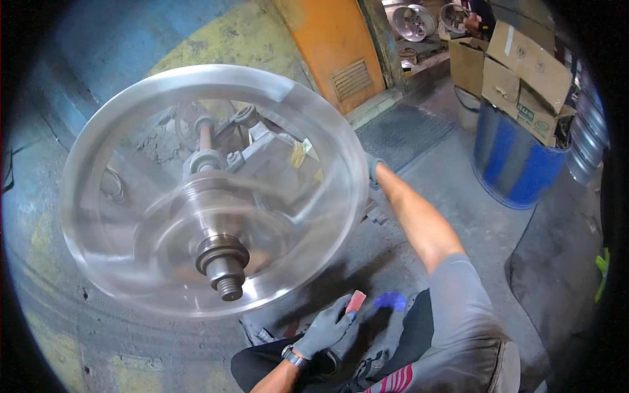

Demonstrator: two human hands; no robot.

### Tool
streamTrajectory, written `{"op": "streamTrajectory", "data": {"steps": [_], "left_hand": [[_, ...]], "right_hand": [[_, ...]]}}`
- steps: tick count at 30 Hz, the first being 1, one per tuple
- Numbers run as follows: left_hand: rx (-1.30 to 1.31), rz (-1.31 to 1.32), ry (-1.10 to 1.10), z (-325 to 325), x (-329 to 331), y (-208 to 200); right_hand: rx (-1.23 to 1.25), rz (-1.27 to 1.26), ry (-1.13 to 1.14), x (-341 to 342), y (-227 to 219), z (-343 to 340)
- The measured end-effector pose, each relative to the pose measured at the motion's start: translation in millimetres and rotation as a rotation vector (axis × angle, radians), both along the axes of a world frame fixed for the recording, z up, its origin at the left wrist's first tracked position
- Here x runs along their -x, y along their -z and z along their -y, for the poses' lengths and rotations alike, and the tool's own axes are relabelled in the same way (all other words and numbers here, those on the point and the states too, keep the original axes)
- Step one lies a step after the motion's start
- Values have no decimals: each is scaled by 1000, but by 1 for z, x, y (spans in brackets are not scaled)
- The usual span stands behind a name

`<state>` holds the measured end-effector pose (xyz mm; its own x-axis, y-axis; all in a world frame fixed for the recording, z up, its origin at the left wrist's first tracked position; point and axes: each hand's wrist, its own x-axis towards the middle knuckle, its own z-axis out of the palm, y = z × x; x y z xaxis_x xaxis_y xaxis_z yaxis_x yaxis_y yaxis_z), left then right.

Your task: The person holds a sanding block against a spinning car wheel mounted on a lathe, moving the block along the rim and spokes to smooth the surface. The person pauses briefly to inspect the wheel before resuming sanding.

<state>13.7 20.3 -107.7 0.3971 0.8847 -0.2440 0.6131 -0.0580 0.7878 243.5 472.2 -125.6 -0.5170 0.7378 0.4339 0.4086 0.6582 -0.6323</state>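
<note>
Likely heavy and stiff, the round silver metal wheel [173, 226] blurs on its grey steel spindle [229, 270], graspable by its rim [80, 190] if stopped; the grey-gloved left hand [326, 327] grips a red oblong block [356, 302]; the grey-gloved right hand's [374, 171] hold is unclear.

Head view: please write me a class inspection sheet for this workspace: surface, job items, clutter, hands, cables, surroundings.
Surface: grey floor with darker patches.
Job items: metal wheel, blurred as if spinning, on a thread-tipped spindle; pinkish-red block.
Clutter: cardboard box atop a blue drum; purple item on the floor, kind unclear.
Hands: gloved left hand holds the block; gloved right hand at the wheel's right edge, mostly hidden, contact unclear.
Cables: none clearly identifiable.
Surroundings: orange door with vent; another person, partly visible, top right.
</note>
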Motion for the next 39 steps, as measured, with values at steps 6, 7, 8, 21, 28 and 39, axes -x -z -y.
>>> {"op": "streamTrajectory", "data": {"steps": [6, 7, 8, 21, 28, 39], "left_hand": [[-145, -22, -29, 21, 27, -17], [-148, 2, -11, 20, 27, -19], [-175, 15, -3, 20, 28, -24], [-358, 80, 59, 32, 30, -49], [-251, 25, -35, 33, 31, -57], [-250, 66, 26, 18, 16, -60]], "right_hand": [[684, -1074, -195, -15, -140, 144], [670, -1058, -172, -22, -155, 166], [589, -1068, -207, -24, -169, 190], [183, -990, 33, 4, -169, 271], [265, -1080, -13, 8, -150, 273], [259, -1107, 91, 15, -133, 273]]}}
